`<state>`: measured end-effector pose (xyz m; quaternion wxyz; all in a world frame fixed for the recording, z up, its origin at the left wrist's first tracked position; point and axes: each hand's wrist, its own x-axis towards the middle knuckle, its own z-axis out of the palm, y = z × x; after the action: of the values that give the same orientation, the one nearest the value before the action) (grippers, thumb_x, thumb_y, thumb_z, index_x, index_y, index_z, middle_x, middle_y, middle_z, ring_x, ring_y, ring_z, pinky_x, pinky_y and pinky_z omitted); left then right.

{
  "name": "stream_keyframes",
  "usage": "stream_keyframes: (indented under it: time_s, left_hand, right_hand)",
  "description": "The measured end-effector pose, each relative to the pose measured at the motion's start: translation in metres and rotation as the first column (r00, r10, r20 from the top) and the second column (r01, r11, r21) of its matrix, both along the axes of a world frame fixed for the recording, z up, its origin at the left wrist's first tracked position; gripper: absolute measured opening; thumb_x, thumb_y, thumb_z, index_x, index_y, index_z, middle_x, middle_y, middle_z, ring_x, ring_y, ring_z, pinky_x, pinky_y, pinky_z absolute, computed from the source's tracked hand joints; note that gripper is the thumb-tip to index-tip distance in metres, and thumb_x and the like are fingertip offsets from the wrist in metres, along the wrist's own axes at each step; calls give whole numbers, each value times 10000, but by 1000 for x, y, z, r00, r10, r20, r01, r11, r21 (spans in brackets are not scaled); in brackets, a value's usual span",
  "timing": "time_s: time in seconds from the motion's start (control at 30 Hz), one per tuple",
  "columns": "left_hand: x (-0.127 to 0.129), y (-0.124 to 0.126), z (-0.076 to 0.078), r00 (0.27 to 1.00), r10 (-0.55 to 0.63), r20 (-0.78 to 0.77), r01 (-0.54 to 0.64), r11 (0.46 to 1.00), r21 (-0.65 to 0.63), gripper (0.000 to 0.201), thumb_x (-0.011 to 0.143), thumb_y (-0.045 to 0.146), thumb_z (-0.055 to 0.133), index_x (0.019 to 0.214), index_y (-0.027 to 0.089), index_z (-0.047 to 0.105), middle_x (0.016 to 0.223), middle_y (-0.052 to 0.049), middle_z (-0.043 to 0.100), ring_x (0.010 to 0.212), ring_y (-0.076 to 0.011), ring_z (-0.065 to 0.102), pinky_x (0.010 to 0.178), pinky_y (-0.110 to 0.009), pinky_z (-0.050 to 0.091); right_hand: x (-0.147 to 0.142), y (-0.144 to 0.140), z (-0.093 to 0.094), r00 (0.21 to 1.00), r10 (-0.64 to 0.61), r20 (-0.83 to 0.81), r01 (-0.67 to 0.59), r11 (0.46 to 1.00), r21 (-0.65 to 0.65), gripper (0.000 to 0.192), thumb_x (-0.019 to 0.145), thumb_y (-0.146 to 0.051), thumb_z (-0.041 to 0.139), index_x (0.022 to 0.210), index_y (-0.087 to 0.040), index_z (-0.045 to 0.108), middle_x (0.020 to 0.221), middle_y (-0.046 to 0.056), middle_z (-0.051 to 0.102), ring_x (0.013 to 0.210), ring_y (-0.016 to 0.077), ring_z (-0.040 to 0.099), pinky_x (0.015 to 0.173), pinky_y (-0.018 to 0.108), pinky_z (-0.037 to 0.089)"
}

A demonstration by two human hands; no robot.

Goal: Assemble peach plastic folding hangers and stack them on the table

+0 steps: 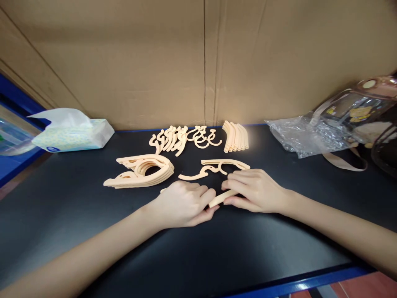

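Both forearms converge, left hand (182,203) and right hand (252,190) apparently curled, fingertips meeting.

We saw the scene lit softly from above, bright enough on the cardboard wall (198,62) but dim across the dark bench (217,248), which showed only a faint sheen. Soft shadows lay just under our hands. The pale curved pieces (236,136) near the wall looked slightly overexposed, and glare flecked the crinkled plastic bag (304,136). Wide-angle distortion bowed the bench edge and stretched our forearms toward the corners, where detail softened.
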<state>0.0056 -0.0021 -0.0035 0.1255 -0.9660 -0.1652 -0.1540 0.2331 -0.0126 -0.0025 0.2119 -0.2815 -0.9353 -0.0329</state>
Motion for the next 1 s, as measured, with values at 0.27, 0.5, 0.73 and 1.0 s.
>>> stream_keyframes:
  time_s: [0.27, 0.5, 0.73, 1.0]
  left_hand:
    - [-1, 1, -1, 1000, -12, -22, 12, 1000, 14, 350, 918, 433, 423, 691, 175, 490, 550, 30, 514, 456, -122, 500, 438, -281, 286]
    - [1, -1, 6, 991, -134, 3, 133, 982, -136, 162, 775, 330, 483, 740, 172, 499, 631, -2, 479, 577, -153, 452, 465, -269, 312]
    - [3, 2, 11, 984, -173, -29, 164, 966, -201, 75, 728, 146, 451, 706, 171, 517, 695, -42, 522, 676, -184, 447, 643, -305, 408]
    - [1, 3, 11, 992, -122, -16, 117, 976, -183, 259, 769, 88, 436, 992, 149, 553, 1112, -81, 619, 1027, -223, 517, 880, -363, 396]
  right_hand:
    - [5, 9, 3, 949, -269, -166, 266, 963, -44, 173, 932, -263, 455, 879, -180, 596, 979, 62, 639, 890, 162, 567, 799, 290, 451]
    - [6, 16, -5, 886, -460, -67, 456, 888, -62, 191, 902, -270, 495, 1032, -180, 604, 1035, 87, 625, 960, 215, 590, 840, 359, 482]
    - [6, 17, -6, 847, -529, 45, 531, 842, -93, 163, 913, -251, 460, 914, -164, 598, 920, 71, 618, 874, 205, 584, 766, 325, 454]
    - [7, 22, -3, 799, -601, 25, 583, 764, -275, 66, 866, -221, 463, 848, -190, 518, 799, 10, 609, 647, 139, 553, 575, 250, 375]
